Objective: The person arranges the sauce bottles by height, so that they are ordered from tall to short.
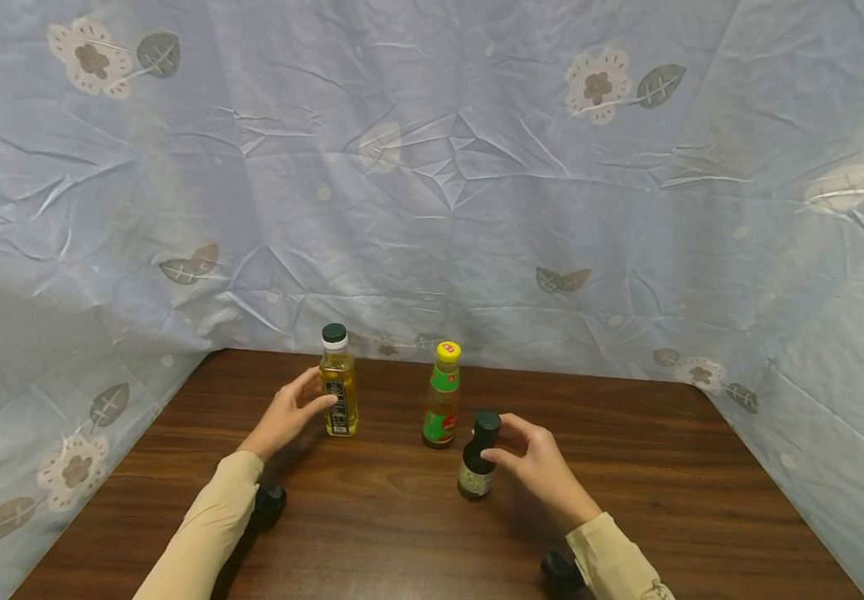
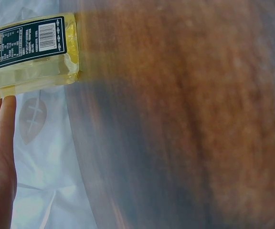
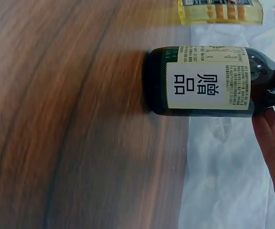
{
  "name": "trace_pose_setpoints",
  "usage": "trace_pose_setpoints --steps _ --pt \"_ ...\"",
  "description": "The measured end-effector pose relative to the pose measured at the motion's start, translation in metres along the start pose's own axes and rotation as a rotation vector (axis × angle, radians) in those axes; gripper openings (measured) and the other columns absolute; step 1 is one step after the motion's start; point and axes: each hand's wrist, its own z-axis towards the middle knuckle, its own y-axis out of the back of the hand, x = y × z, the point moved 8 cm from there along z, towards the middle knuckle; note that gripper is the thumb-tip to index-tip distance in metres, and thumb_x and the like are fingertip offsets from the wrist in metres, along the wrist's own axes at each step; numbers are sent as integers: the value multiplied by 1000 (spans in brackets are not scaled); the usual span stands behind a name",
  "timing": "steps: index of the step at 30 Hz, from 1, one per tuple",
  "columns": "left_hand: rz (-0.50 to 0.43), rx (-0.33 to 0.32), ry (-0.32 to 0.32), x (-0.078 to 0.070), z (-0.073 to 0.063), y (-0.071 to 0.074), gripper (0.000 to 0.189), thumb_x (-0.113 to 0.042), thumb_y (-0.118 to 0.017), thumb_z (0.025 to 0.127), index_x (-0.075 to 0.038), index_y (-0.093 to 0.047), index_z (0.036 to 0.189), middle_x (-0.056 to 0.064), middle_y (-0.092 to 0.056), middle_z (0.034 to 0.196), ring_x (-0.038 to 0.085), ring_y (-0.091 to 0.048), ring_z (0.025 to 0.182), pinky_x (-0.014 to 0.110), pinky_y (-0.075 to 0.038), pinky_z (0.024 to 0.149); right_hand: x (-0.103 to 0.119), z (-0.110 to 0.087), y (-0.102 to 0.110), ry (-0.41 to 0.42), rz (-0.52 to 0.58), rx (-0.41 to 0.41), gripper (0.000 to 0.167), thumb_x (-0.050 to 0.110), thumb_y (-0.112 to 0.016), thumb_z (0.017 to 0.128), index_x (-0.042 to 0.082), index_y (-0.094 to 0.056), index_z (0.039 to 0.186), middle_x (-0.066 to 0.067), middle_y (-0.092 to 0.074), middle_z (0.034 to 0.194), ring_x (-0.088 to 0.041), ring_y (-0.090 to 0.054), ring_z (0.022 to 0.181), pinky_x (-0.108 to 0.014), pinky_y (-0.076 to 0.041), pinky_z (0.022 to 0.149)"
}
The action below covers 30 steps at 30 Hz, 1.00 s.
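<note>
At the left, a clear bottle of yellow cooking oil (image 1: pixel 347 385) with a dark green cap stands upright on the table. My left hand (image 1: pixel 285 421) holds it at the side, thumb over the front label and fingers at its left and back. In the left wrist view, fingertips (image 2: pixel 7 107) meet the side of the oil bottle. My right hand (image 1: pixel 540 467) pinches the neck of a small dark sauce bottle (image 1: pixel 474 481) between thumb and fingers. Its pale label (image 3: pixel 206 78) faces the right wrist camera. Between the hands stands a yellow-capped sauce bottle (image 1: pixel 441 417) with green labels.
The dark brown wooden table (image 1: pixel 372 517) reaches back to a pale blue curtain (image 1: pixel 417 208) printed with flowers and leaves, which also hangs along both sides. Black wrist devices sit under the left sleeve (image 1: pixel 202 525) and the right sleeve (image 1: pixel 619 558).
</note>
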Motion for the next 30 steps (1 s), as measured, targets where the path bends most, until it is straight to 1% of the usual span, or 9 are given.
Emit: trace_pose_setpoints --steps 3,7,10,15,19,23,26,30 --pt "1 -1 -4 0 0 0 56 -22 -65 97 -6 -43 146 24 -53 138 40 -48 129 57 -41 102 -3 0 7 -2 -18 -23 33 11 -79 82 9 -67 113 -3 -71 107 -20 -66 102 -41 -53 90" --pt "2 0 -4 -1 0 0 56 -22 -66 97 -7 -43 146 24 -53 138 39 -48 129 57 -41 102 -8 3 15 6 -29 -56 31 10 -80 82 8 -68 111 -4 -72 106 -22 -67 101 -38 -54 88" --pt "3 2 1 0 0 0 56 -22 -66 97 -7 -43 146 24 -52 138 40 -48 129 58 -41 102 -12 4 21 -6 -20 -68 31 8 -79 82 7 -68 111 -6 -72 106 -24 -67 101 -36 -55 87" --pt "9 4 7 0 0 0 57 -24 -66 96 -7 -42 146 24 -52 138 40 -48 129 58 -41 101 -19 5 30 -48 -23 -79 33 9 -79 83 8 -68 113 -6 -71 107 -22 -66 101 -30 -54 86" --pt "12 5 6 0 0 0 57 -24 -66 96 -8 -43 146 24 -53 138 40 -48 128 58 -41 101 -24 5 37 -54 -51 -89 33 10 -78 83 8 -67 114 -6 -71 108 -22 -66 102 -31 -54 87" --pt "12 4 6 0 0 0 58 -24 -66 96 -8 -42 146 24 -52 138 40 -48 128 58 -41 101 -28 7 44 -48 -81 -104 32 11 -78 84 7 -67 114 -7 -71 107 -24 -66 102 -31 -54 86" --pt "9 6 7 0 0 0 58 -24 -66 96 -8 -42 146 24 -52 138 40 -48 128 58 -41 101 -28 9 50 -25 -107 -119 32 10 -78 84 5 -67 114 -9 -71 107 -26 -67 101 -33 -55 85" --pt "-2 9 -1 -1 1 -1 57 -23 -66 96 -8 -43 146 24 -53 138 41 -49 128 58 -42 100 -28 11 60 -18 -143 -148 32 9 -78 84 4 -67 113 -10 -71 106 -25 -67 99 -30 -54 85"
